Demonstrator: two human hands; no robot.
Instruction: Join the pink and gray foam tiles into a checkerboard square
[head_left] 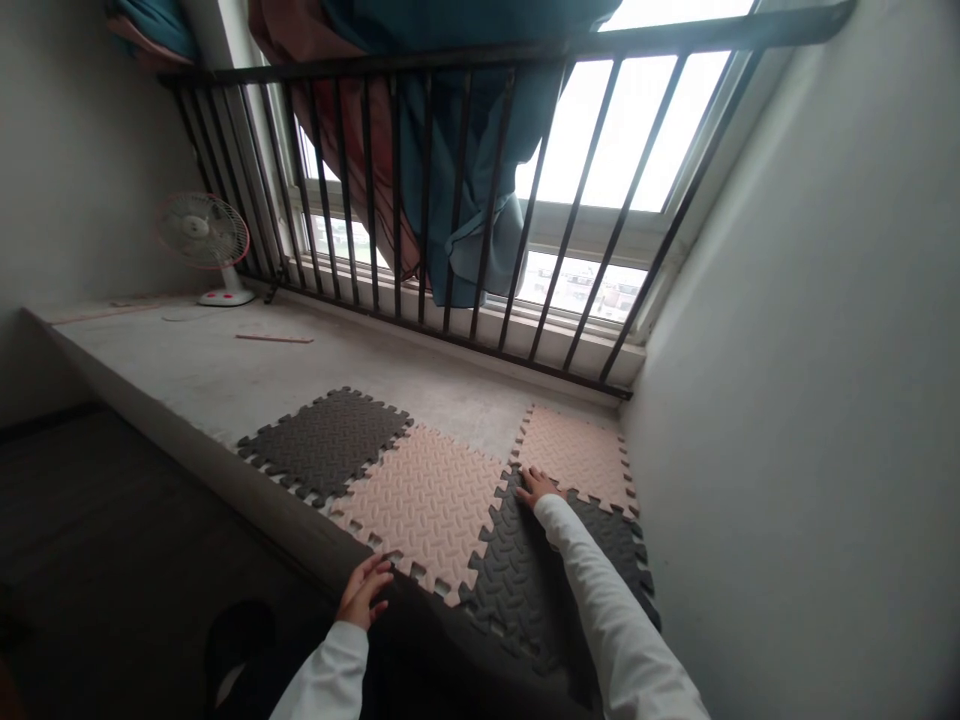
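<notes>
My right hand (538,486) lies with fingers spread on the far left corner of a dark foam puzzle mat (525,570), close to the seam with the pink mats. Beyond that hand, a pink foam mat (577,450) lies against the right wall. Left of the dark mat is another pink foam mat (427,500), and a second dark foam mat (330,440) adjoins it farther left. My left hand (365,591) is near the ledge's front edge by the middle pink mat, fingers extended, holding nothing. Whether it touches the mat I cannot tell.
The mats lie on a raised concrete ledge (180,360) that drops to a dark floor (135,540). A metal railing (420,320) with a draped blue and pink cloth (450,170) runs along the window. A fan (217,240) and a thin strip (274,339) are at left.
</notes>
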